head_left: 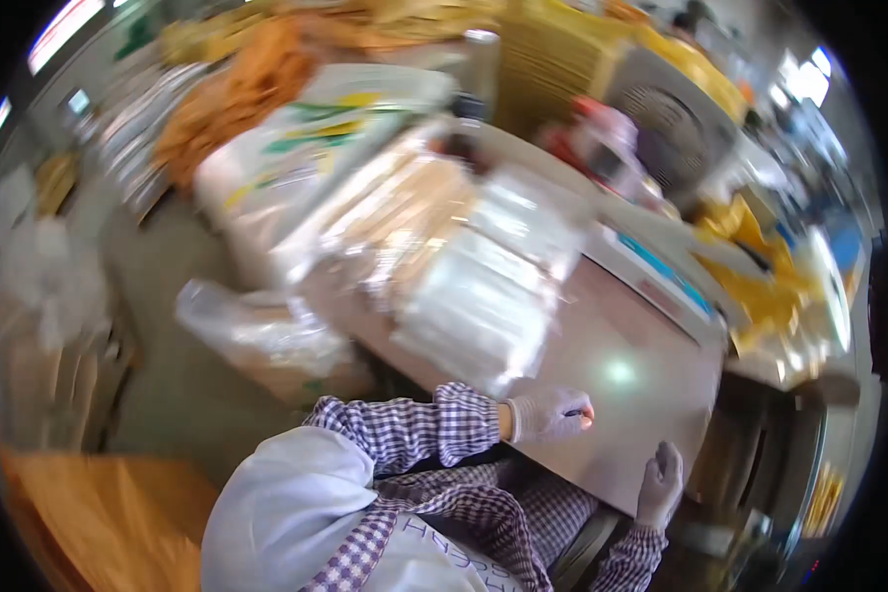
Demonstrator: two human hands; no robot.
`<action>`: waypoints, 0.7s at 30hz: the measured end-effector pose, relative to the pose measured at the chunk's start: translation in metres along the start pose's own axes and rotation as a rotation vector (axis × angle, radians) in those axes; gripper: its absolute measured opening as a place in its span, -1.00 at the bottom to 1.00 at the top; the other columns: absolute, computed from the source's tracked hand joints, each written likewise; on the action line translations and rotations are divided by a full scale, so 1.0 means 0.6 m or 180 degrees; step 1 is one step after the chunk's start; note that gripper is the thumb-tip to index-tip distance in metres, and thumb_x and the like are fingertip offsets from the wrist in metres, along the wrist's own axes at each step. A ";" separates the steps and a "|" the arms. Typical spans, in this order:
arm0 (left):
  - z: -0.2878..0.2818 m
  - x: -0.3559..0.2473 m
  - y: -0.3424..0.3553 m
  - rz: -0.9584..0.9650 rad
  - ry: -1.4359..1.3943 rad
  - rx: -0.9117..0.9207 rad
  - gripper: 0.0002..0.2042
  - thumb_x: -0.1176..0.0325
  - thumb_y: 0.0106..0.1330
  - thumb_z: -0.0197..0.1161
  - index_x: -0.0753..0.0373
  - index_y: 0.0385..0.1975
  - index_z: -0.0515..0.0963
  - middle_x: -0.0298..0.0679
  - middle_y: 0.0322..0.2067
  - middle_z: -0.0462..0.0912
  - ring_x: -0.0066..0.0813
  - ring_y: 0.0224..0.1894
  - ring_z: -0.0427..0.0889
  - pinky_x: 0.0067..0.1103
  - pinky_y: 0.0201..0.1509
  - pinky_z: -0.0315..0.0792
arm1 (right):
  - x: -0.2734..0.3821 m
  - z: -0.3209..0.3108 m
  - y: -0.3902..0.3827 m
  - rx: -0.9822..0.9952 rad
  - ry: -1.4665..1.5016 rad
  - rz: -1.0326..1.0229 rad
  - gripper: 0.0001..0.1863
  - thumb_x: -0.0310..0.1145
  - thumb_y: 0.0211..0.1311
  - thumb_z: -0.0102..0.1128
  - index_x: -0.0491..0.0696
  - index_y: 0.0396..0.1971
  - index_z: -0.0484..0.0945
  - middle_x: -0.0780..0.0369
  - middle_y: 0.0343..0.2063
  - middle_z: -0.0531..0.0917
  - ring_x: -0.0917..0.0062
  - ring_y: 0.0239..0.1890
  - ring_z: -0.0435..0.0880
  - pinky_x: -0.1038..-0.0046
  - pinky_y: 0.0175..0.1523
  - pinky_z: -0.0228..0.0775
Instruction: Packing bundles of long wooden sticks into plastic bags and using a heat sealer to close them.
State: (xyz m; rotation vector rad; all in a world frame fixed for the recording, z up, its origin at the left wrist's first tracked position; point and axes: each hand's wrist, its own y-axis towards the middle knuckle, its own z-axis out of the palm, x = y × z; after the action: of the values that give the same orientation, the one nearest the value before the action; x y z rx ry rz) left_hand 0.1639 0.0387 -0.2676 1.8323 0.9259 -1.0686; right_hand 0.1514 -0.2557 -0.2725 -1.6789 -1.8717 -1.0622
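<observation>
My left hand (pixel 553 414), in a pale glove with bare fingertips, is closed above the near edge of the brown tabletop (pixel 627 326); a small dark detail shows at its fingers, too unclear to name. My right hand (pixel 660 485), also gloved, rests near the table's right front, fingers curled; what they hold, if anything, is hidden. Beyond my hands lie clear plastic packs (pixel 479 286) and bundles of pale tan pieces (pixel 405 227), blurred. A long white and blue object (pixel 651 274) lies along the back edge of the tabletop.
A white printed sack (pixel 266 168), orange bags (pixel 222 118) and a plastic bag (pixel 247 326) stand at left. Behind are yellow stacks (pixel 553 59), a grey fan-like unit (pixel 661 128) and yellow wrapping (pixel 760 266). An orange sheet (pixel 99 503) is at lower left.
</observation>
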 end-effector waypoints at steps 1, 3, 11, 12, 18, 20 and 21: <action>0.059 -0.006 0.030 0.0083 -0.0016 0.0468 -0.71 0.20 0.20 0.12 0.29 -0.23 0.47 -0.10 -0.34 0.55 -0.23 -0.27 0.54 -0.45 -0.20 0.41 | -0.028 -0.045 -0.045 -0.0431 0.0034 0.0413 -0.57 -0.61 -0.04 0.06 -0.17 -0.06 0.42 0.11 -0.12 0.51 0.41 -0.10 0.53 0.43 -0.01 0.39; 0.130 -0.026 0.079 0.0016 -0.0110 0.0969 -0.67 0.16 0.18 0.12 0.30 -0.22 0.47 -0.08 -0.30 0.55 -0.19 -0.24 0.54 -0.40 -0.19 0.41 | 0.021 -0.079 -0.033 -0.0341 -0.0300 0.0554 -0.42 -0.57 -0.09 0.17 -0.14 0.05 0.31 0.12 0.04 0.39 0.37 0.10 0.38 0.42 0.11 0.28; 0.419 -0.107 0.303 -0.0705 0.1625 0.1834 -0.38 -0.04 0.15 0.08 0.29 0.10 0.24 0.06 -0.13 0.50 -0.03 -0.08 0.50 -0.29 -0.02 0.38 | -0.172 -0.246 0.140 -0.1141 -0.1833 0.0410 -0.37 -0.23 -0.04 0.20 -0.09 0.08 0.26 0.08 0.11 0.31 0.20 0.10 0.35 0.37 0.15 0.22; 0.447 -0.103 0.317 -0.0653 0.1619 0.1920 -0.38 -0.04 0.15 0.08 0.29 0.10 0.24 0.06 -0.13 0.50 -0.03 -0.08 0.50 -0.29 -0.02 0.38 | -0.241 -0.274 0.150 -0.1167 -0.2165 0.0897 -0.39 -0.22 -0.03 0.18 -0.10 0.07 0.28 0.05 0.08 0.34 0.18 0.09 0.35 0.37 0.16 0.21; 0.477 -0.101 0.393 -0.1304 0.1862 0.1913 -0.18 -0.07 0.10 0.13 0.51 0.16 0.04 0.21 -0.20 0.50 0.00 -0.13 0.52 -0.37 -0.05 0.41 | -0.484 -0.430 0.161 -0.0736 -0.1958 0.2254 -0.54 -0.14 0.07 0.08 -0.12 -0.08 0.43 0.07 -0.02 0.46 0.33 0.05 0.42 0.34 0.07 0.28; 0.459 -0.107 0.435 -0.1456 0.1908 0.1778 -0.12 -0.11 0.07 0.15 0.53 0.16 0.01 0.20 -0.18 0.50 -0.03 -0.12 0.53 -0.38 -0.05 0.42 | -0.460 -0.418 0.182 0.0491 -0.2808 0.2877 -0.53 -0.15 0.07 0.11 -0.11 -0.05 0.42 0.08 -0.02 0.46 0.30 0.04 0.42 0.36 0.09 0.27; 0.473 -0.125 0.447 -0.1423 0.1771 0.1766 -0.07 -0.15 0.03 0.17 0.55 0.16 -0.02 0.19 -0.17 0.50 -0.05 -0.11 0.53 -0.39 -0.06 0.43 | -0.507 -0.420 0.137 -0.0297 -0.3026 0.1876 -0.51 -0.15 0.06 0.13 -0.11 -0.04 0.41 0.09 -0.02 0.47 0.32 0.04 0.42 0.37 0.11 0.26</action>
State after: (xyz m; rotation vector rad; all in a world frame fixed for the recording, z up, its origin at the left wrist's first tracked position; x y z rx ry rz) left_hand 0.2792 -0.3386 -0.2168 2.5323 1.5325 -1.1810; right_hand 0.2425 -0.6461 -0.3162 -2.8489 -1.5427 -0.0765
